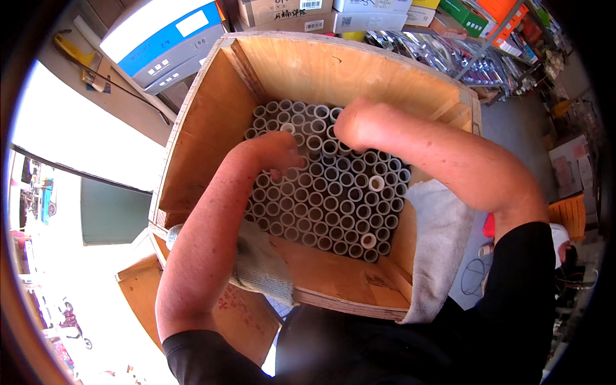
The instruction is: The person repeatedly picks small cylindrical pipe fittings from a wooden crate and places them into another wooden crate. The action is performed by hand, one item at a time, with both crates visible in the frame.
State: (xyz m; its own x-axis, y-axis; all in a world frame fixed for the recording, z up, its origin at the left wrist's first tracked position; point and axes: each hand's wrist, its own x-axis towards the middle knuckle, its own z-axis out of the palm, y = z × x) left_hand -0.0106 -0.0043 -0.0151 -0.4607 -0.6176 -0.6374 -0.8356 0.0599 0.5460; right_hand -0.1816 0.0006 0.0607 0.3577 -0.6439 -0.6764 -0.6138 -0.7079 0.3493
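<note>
A deep wooden box (192,147) holds several rows of upright grey plastic pipes (301,194), their round open ends facing up. My left hand (279,153) is bent over the pipes at the left of the box, with its fingers curled down; what they hold, if anything, is hidden. Beside it, a whiter ring (289,128) shows in one pipe end. Farther right, my right hand (354,125) hangs over the pipes near the back wall, its fingers hidden behind the wrist. Other whiter ends (376,183) stand out among the grey ones at the right.
Grey cloths (439,240) drape over the box's near right rim and its near left rim (260,260). A cardboard carton (234,327) stands at the near left. Stacked boxes (173,48) and shelved packets (423,58) lie behind. A dark cable loop (473,277) is on the floor at right.
</note>
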